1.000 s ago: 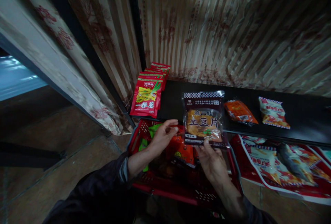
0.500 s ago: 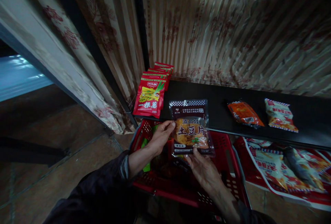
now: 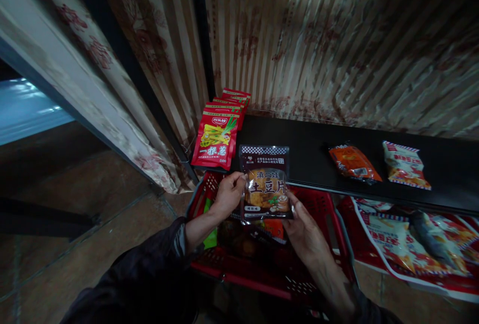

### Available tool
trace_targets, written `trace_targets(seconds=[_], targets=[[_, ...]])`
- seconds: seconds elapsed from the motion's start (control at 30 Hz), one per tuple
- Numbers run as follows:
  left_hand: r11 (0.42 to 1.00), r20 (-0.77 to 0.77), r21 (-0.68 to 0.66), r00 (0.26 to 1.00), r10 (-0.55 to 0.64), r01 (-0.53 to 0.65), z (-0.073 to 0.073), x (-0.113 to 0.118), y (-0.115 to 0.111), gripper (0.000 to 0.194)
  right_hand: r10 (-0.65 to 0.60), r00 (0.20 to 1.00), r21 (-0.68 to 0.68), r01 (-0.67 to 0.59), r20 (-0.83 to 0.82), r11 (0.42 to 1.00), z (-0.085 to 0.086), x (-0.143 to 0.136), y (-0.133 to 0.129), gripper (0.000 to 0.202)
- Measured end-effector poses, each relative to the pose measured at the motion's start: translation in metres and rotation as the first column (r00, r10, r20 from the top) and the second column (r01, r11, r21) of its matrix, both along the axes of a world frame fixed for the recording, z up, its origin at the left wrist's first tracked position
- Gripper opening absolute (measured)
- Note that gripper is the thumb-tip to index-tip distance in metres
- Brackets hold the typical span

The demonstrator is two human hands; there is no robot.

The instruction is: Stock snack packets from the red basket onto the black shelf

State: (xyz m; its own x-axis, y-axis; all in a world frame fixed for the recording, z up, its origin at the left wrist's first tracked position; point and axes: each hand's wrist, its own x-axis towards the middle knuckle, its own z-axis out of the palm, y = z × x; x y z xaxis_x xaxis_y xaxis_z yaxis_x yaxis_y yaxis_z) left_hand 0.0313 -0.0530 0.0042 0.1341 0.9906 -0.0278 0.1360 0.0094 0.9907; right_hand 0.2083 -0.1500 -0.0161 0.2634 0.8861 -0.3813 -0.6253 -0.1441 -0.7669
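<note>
Between both hands is a dark, clear-windowed packet of potato chips (image 3: pixel 265 184), its printed front facing me. My left hand (image 3: pixel 229 195) pinches its left edge between thumb and fingers. At the packet's lower right side, my right hand (image 3: pixel 305 226) grips the edge, thumb in front. Below it stands a red plastic basket (image 3: pixel 239 274) with perforated walls; a green packet (image 3: pixel 210 234) and an orange packet (image 3: pixel 275 227) lie inside, partly hidden. Just behind the left hand, red snack packets (image 3: pixel 216 139) are stacked, overlapping, on the black shelf's left end.
The low black shelf (image 3: pixel 292 137) runs to the right, carrying an orange snack bag (image 3: pixel 355 164) and a white-and-red snack bag (image 3: pixel 406 165). Beneath its front edge sits a red-and-white open container (image 3: pixel 422 281) of snack bags. Patterned curtain (image 3: pixel 329 39) hangs behind; dark posts rise at left.
The potato chip packet has shifted slightly left. My right hand has slid from its bottom edge up to its right side; the left hand keeps its pinch.
</note>
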Motion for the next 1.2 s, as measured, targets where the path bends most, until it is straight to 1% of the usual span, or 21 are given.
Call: trace_targets(seconds=[0.13,0.23,0.43,0.73,0.87,1.03,1.2], targets=[[0.998,-0.016,-0.008,0.998,-0.057,0.057,0.0,0.001,-0.003,0.025,-0.071,0.997,-0.039,0.072,0.035,0.997,0.005,0.008,0.005,0.048],[0.995,-0.012,-0.005,0.995,-0.1,0.1,0.002,0.004,-0.007,0.027,-0.082,0.995,-0.032,0.084,0.05,0.996,0.006,0.009,0.006,0.048],[0.989,-0.01,0.018,0.989,-0.15,0.15,0.0,0.007,-0.011,0.03,-0.111,0.985,-0.062,0.12,0.136,0.991,0.002,0.009,0.005,0.045],[0.989,-0.04,0.041,0.989,-0.144,0.145,-0.001,0.004,-0.01,0.028,-0.156,0.938,-0.036,0.176,0.31,0.984,-0.007,0.013,0.004,0.042],[0.989,-0.049,0.031,0.989,-0.142,0.143,-0.002,0.004,-0.01,0.026,-0.214,0.937,-0.056,0.238,0.276,0.97,-0.006,0.013,0.005,0.039],[0.989,-0.03,0.015,0.989,-0.146,0.147,-0.001,0.004,-0.01,0.026,-0.216,0.945,-0.074,0.241,0.245,0.968,0.0,0.013,0.006,0.04],[0.98,0.042,-0.056,0.981,-0.19,0.192,0.001,0.006,-0.01,0.028,-0.202,0.957,-0.104,0.227,0.208,0.968,0.006,0.014,0.007,0.042]])
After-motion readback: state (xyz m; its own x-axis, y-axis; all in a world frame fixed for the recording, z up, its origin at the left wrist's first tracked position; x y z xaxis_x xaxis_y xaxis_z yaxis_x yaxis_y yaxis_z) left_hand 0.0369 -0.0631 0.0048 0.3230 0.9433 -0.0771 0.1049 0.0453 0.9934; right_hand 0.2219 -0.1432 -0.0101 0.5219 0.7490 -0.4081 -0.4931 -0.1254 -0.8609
